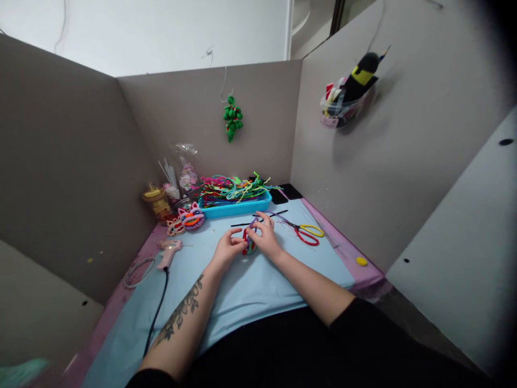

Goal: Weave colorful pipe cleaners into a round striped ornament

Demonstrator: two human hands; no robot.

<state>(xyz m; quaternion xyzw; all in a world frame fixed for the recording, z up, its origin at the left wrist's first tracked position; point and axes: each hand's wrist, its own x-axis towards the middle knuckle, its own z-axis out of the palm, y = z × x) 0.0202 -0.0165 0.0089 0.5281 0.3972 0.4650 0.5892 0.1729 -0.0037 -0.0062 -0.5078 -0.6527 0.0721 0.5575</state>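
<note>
Between my two hands, over the blue table cover, is a small craft piece of bent pipe cleaners [249,247] in red, purple and green. My left hand [230,246] grips its left edge between thumb and fingers. From the right, my right hand [265,235] pinches its upper side, and its fingers hide part of the piece. Black pipe cleaners [241,224] lie just beyond my fingers. Scissors [304,231] with one red and one yellow handle rest to the right of my right hand.
A blue tray [236,208] heaped with colourful pipe cleaners stands at the back. Left of it are finished cat-like faces [192,216]. A pink glue gun [169,253] with a black cord lies at the left. Grey partitions [266,118] enclose the table; a pen holder [343,105] hangs at right.
</note>
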